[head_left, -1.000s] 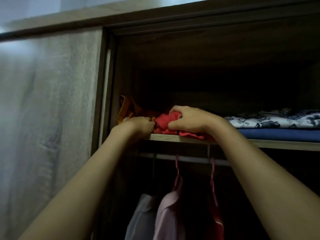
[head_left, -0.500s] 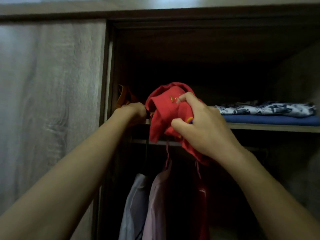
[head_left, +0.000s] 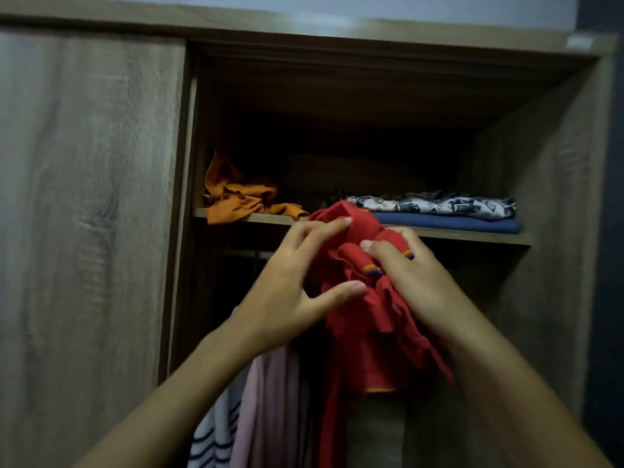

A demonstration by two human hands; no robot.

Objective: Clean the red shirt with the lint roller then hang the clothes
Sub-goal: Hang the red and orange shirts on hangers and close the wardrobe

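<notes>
Since the earlier frame the red shirt (head_left: 364,298) has come fully off the shelf (head_left: 472,234) and down in front of the wardrobe opening, and the left hand (head_left: 293,292), formerly at the shelf edge, has moved across to join it. Both hands now sit below shelf level.

Red shirt: bunched, held in the air between the two hands, its lower part hanging down to a hem with a yellow edge. Small striped cuffs in yellow, red and blue show near the right hand's fingers.

Left hand: fingers spread and partly open; fingertips rest on the upper fold of the shirt, thumb lies against the cloth lower down. A loose contact rather than a firm clamp.

Right hand (head_left: 408,271): closed over a gathered fold of the shirt, fingers curled into the fabric.

Shelf contents: a crumpled orange garment (head_left: 243,197) at the left end, partly draped over the front edge; at the right, a folded black-and-white patterned cloth (head_left: 439,205) lying directly on a folded blue cloth (head_left: 452,224). The two groups are well apart.

Below the shelf: a striped garment (head_left: 212,430) and a pink garment (head_left: 263,400) hang side by side at the left, behind the left forearm. A further red garment hangs beneath the held shirt; its outline is unclear in the dim light.

The sliding wardrobe door (head_left: 87,231) covers the left portion of the wardrobe.
</notes>
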